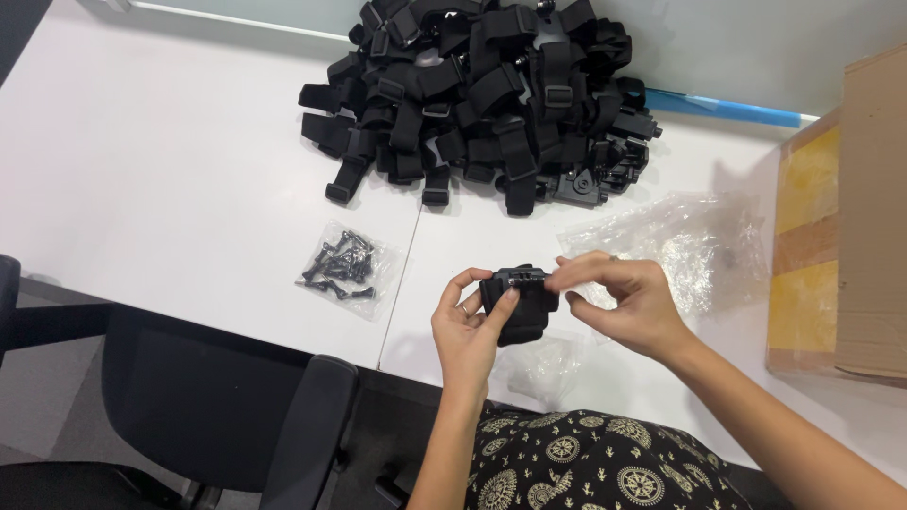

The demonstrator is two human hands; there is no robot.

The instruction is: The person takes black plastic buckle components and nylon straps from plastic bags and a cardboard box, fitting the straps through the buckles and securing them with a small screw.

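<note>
Black strap mount [518, 304] held just above the near edge of the desk [189, 189], between both hands. Left hand [465, 326] clamped on its left side, thumb and forefinger curled round the body, a ring on one finger. Right hand [625, 300] closed in a pinch at the top right of the mount, fingertips together on a small part there; what part, cannot tell. Both hands touch the mount.

Heap of black straps and buckles [487, 94] at the far edge of the desk, middle, well apart from the hands. Small clear bag of black screws [345, 266] left of the hands, near the seam between two desk panels. Crumpled clear plastic wrap [694, 241] just beyond the right hand, toward the right edge. Another scrap of clear plastic [543, 366] at the near edge, under the mount. Cardboard box [846, 227] stands at the right edge. Dark chair [227, 416] below the near edge, left. Patterned black-and-cream garment [586, 463] at bottom.
</note>
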